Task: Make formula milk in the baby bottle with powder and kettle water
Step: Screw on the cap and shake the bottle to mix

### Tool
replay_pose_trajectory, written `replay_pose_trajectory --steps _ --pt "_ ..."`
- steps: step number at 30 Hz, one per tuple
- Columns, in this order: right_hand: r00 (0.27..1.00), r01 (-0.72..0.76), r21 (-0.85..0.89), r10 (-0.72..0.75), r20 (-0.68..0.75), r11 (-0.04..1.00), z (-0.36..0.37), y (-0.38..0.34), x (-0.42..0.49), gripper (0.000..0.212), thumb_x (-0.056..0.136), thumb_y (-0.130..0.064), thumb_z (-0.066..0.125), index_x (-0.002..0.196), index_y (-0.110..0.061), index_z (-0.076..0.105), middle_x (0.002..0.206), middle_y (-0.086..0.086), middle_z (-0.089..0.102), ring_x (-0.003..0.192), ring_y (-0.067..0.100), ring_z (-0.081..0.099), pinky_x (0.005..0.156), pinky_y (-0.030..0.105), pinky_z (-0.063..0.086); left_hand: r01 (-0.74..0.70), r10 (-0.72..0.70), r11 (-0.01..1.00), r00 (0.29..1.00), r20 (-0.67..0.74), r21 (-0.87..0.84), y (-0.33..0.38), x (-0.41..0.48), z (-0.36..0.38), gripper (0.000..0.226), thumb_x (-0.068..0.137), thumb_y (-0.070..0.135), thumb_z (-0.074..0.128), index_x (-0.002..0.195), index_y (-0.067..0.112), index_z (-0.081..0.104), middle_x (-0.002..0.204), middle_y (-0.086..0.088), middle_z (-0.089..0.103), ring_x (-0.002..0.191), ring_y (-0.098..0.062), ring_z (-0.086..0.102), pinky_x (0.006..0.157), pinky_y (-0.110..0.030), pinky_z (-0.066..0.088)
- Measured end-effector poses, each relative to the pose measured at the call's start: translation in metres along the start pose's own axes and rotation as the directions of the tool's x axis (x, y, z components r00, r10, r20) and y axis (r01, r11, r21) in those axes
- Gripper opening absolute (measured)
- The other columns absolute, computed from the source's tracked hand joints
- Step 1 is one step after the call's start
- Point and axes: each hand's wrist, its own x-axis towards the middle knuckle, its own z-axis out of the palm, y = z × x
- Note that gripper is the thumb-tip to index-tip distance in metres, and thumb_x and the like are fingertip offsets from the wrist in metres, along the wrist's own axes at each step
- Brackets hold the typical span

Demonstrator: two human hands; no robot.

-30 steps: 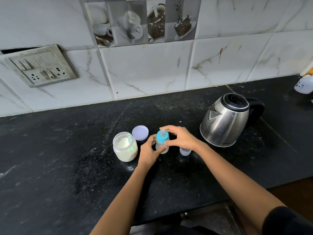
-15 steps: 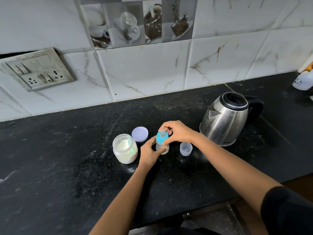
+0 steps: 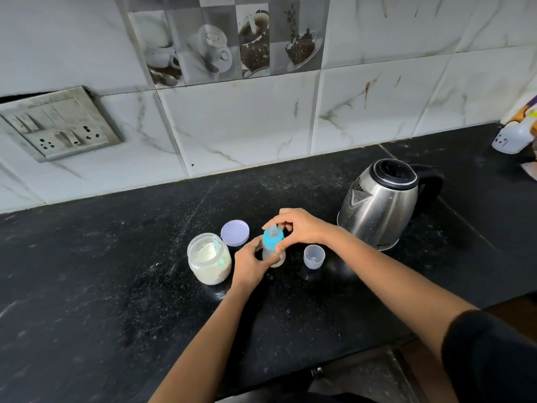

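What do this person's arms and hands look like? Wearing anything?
Both hands are bare: no gloves on the left hand or the right hand. Both forearms are uncovered. A black sleeve covers the right upper arm; no sleeve shows on the left.

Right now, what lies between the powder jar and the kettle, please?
Head view: the baby bottle, held by the left hand and right hand, then a small clear cap.

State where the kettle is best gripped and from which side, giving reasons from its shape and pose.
Grip the kettle by its black handle, coming from the right. It stands upright; the handle loops out on the right rear, and the spout faces left toward the bottle, so a tilt would likely pour that way.
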Motion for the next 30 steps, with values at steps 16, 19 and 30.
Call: replay_pose_trajectory --steps 16,19,30 --pt "0.738 -0.239 0.198 0.31 -0.599 0.951 0.072 -0.022 -0.005 0.041 0.066 -0.031 0.083 0.099 -0.013 0.067 0.094 0.0 0.06 0.087 0.014 0.059 0.076 0.03 0.051 0.032 -0.038 0.998 0.991 -0.128 -0.053 0.004 -0.01 0.011 0.042 0.073 0.017 0.08 0.112 0.021 0.066 0.097 0.017 0.069 0.092 0.009 0.06 0.076 -0.006 0.044" --pt "0.745 -0.243 0.207 0.319 -0.586 0.948 0.07 -0.026 -0.008 0.042 0.065 -0.033 0.084 0.097 -0.014 0.065 0.094 -0.001 0.059 0.084 0.012 0.057 0.073 0.026 0.048 0.032 -0.041 0.996 0.992 -0.118 -0.079 0.005 -0.011 0.011 0.042 0.072 0.012 0.079 0.111 0.018 0.065 0.096 0.016 0.068 0.089 0.011 0.06 0.073 -0.004 0.042" --pt "0.767 -0.498 -0.536 0.635 0.095 0.682 0.015 -0.001 -0.037 0.057 0.074 -0.036 0.078 0.125 -0.024 0.056 0.126 0.003 0.054 0.11 0.025 0.057 0.086 0.036 0.051 0.077 -0.086 0.992 0.992 -0.088 -0.102 0.002 -0.009 0.011 0.051 0.071 0.01 0.081 0.111 0.028 0.055 0.1 0.024 0.058 0.091 0.02 0.053 0.078 0.0 0.039"
